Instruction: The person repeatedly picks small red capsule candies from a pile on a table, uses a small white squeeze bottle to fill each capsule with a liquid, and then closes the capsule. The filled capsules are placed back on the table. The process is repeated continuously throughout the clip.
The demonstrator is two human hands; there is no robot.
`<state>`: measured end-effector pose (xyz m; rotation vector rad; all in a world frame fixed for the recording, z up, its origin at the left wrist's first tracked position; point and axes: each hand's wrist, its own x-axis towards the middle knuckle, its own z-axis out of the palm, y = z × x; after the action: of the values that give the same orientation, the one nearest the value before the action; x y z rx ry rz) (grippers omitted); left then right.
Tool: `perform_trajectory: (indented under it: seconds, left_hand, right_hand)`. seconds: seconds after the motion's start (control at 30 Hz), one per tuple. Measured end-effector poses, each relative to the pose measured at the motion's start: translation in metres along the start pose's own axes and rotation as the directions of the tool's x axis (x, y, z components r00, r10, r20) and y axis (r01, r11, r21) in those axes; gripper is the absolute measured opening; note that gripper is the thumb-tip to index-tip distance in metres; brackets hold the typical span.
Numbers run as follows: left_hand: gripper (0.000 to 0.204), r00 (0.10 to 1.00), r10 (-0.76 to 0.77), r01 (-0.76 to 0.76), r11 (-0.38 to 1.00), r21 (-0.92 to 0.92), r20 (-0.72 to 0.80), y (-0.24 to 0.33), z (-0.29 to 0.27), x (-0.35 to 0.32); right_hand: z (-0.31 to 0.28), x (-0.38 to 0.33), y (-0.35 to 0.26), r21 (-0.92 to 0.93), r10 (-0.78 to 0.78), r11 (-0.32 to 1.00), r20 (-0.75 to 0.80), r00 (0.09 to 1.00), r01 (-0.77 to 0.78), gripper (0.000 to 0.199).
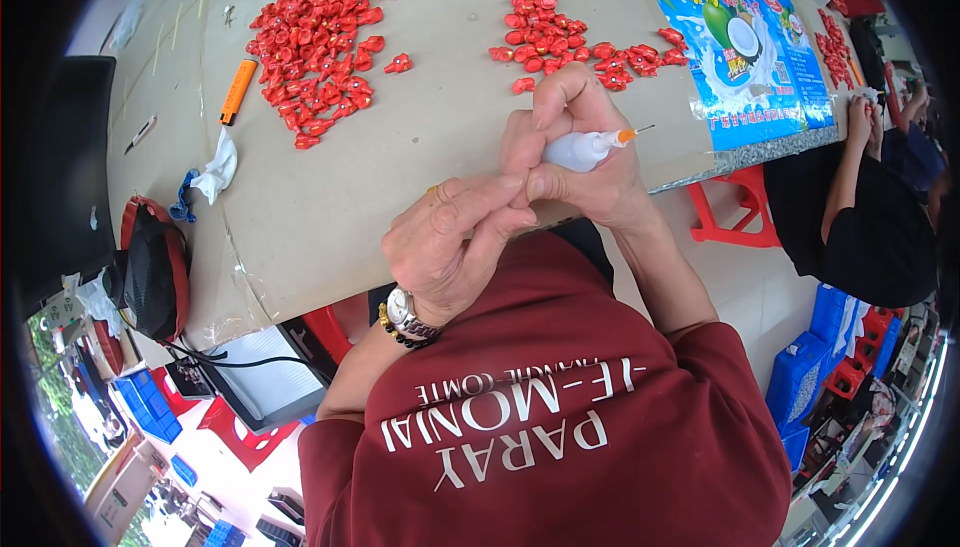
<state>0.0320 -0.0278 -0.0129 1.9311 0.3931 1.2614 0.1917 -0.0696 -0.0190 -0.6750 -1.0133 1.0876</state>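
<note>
My right hand is wrapped round a small white squeeze bottle with an orange tip and a thin metal needle, which points up and to the right. My left hand is closed in a pinch, its fingertips against the thumb and fingers of the right hand. Whatever sits between those fingertips is hidden. Both hands are above the table's near edge. Just beyond them lies a loose group of small red plastic pieces. A larger heap of the same red pieces spreads further left.
An orange cutter knife, a crumpled white tissue and a dark pouch lie on the table at left. A blue printed sheet covers its right part. A co-worker's arm and a red stool are further right.
</note>
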Motion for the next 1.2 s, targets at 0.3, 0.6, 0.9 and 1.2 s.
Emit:
perform_trajectory:
  seconds: [0.3, 0.6, 0.9, 1.2]
  left_hand:
    - [0.023, 0.998, 0.047, -0.046, 0.998, 0.035, -0.028, -0.003, -0.001, 0.001]
    - [0.022, 0.995, 0.050, -0.051, 0.999, -0.004, -0.091, -0.005, 0.004, 0.000]
    - [0.022, 0.991, 0.135, -0.135, 0.989, 0.061, -0.011, -0.006, -0.003, 0.002]
    - [0.023, 0.996, 0.072, -0.070, 0.997, 0.041, -0.054, 0.000, -0.001, 0.001]
  right_hand:
    - [0.000, -0.001, 0.003, 0.057, -0.031, 0.998, 0.033, 0.999, 0.029, 0.044]
    - [0.000, 0.002, 0.002, 0.041, -0.050, 0.998, 0.033, 0.998, 0.048, 0.043]
    - [0.002, 0.004, 0.005, 0.139, -0.032, 0.990, 0.028, 0.999, 0.028, 0.045]
    - [0.004, 0.003, 0.010, 0.289, 0.039, 0.956, 0.041, 0.998, -0.049, 0.046]
